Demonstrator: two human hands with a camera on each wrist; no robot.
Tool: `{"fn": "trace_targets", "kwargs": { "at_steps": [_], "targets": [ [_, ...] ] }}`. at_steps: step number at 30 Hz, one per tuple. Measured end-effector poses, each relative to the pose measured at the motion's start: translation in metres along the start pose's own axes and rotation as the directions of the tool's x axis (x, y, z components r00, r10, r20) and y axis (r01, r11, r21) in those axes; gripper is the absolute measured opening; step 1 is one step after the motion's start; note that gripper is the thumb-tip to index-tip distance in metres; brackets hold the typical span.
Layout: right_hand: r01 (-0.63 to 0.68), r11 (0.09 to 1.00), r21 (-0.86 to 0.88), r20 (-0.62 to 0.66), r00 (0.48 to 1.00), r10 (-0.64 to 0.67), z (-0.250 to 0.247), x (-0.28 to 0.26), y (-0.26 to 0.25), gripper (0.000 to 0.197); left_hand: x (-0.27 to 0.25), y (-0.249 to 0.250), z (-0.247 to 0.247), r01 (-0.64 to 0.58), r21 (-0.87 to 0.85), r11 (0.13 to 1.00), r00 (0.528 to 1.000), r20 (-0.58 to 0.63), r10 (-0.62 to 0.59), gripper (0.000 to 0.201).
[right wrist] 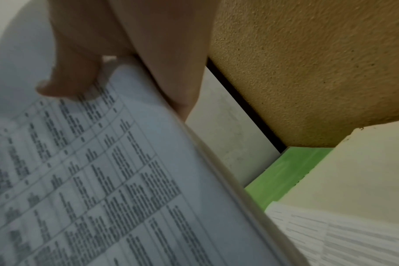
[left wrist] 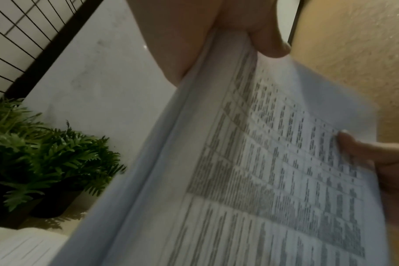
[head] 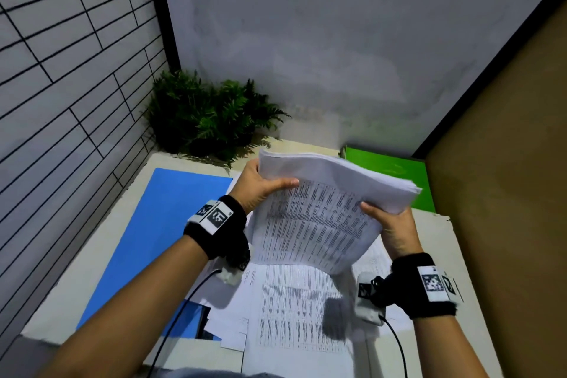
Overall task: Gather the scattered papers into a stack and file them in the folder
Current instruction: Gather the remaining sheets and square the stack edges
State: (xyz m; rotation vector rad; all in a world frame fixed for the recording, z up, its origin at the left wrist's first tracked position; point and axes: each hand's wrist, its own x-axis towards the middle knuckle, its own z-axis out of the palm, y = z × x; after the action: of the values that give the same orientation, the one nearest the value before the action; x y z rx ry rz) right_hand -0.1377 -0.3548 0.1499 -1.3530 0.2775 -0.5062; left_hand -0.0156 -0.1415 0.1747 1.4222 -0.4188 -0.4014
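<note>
A thick stack of printed papers (head: 319, 212) is held up above the table, tilted and bent over at its top. My left hand (head: 260, 186) grips its left edge, thumb on the printed face. My right hand (head: 389, 221) grips its right edge, thumb on the face as well. The left wrist view shows the stack (left wrist: 262, 171) edge-on under my left thumb (left wrist: 269, 41). In the right wrist view my right thumb (right wrist: 68, 79) presses the printed sheet (right wrist: 103, 171). More loose printed papers (head: 294, 310) lie on the table below. A blue folder (head: 159, 230) lies at the left.
A green folder (head: 395, 175) lies at the back right of the table (head: 92, 261), against a brown board wall (head: 497, 193). A green fern plant (head: 208, 116) stands in the back left corner. A tiled wall runs along the left.
</note>
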Motion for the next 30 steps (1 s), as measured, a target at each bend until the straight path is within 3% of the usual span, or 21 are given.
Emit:
{"fn": "trace_targets", "kwargs": {
  "at_steps": [3, 6, 9, 12, 17, 21, 23, 27, 30],
  "targets": [
    [0.004, 0.999, 0.051, 0.006, 1.000, -0.004, -0.001, 0.000, 0.001, 0.028, 0.000, 0.009, -0.002, -0.183, -0.016, 0.983, 0.976, -0.120, 0.180, 0.036],
    [-0.014, 0.998, 0.068, 0.017, 1.000, 0.012, 0.000, -0.001, 0.001, 0.043, -0.001, 0.010, -0.004, -0.305, 0.024, 0.952, 0.929, -0.212, 0.304, 0.036],
    [-0.007, 0.997, 0.080, 0.009, 1.000, 0.006, 0.004, 0.000, 0.000, 0.028, -0.004, 0.000, 0.000, -0.288, 0.141, 0.947, 0.946, -0.113, 0.305, 0.043],
    [-0.010, 0.997, 0.072, 0.017, 1.000, 0.009, 0.006, 0.000, 0.000, 0.040, -0.006, -0.009, 0.000, -0.294, 0.179, 0.939, 0.951, -0.039, 0.305, 0.056],
    [-0.029, 0.999, 0.016, -0.001, 1.000, 0.029, 0.001, 0.000, 0.003, 0.036, -0.004, -0.003, -0.005, -0.350, 0.445, 0.824, 0.902, -0.076, 0.424, 0.040],
    [-0.025, 0.999, 0.038, 0.005, 1.000, 0.025, 0.000, -0.002, 0.001, 0.032, -0.004, -0.004, -0.010, -0.428, 0.518, 0.741, 0.860, -0.020, 0.510, 0.038],
    [-0.037, 0.998, 0.043, 0.003, 0.999, 0.037, 0.001, -0.004, -0.001, 0.035, -0.003, -0.007, -0.011, -0.409, 0.569, 0.713, 0.858, -0.027, 0.513, 0.037],
    [-0.068, 0.997, 0.036, -0.024, 0.997, 0.068, -0.002, -0.003, -0.001, 0.064, -0.001, -0.005, -0.012, -0.376, 0.559, 0.739, 0.870, -0.061, 0.489, 0.042],
    [-0.049, 0.998, 0.027, -0.046, 0.998, 0.051, 0.001, -0.002, -0.002, 0.068, -0.003, -0.009, -0.012, -0.257, 0.308, 0.916, 0.955, -0.061, 0.289, 0.065]
  ]
}}
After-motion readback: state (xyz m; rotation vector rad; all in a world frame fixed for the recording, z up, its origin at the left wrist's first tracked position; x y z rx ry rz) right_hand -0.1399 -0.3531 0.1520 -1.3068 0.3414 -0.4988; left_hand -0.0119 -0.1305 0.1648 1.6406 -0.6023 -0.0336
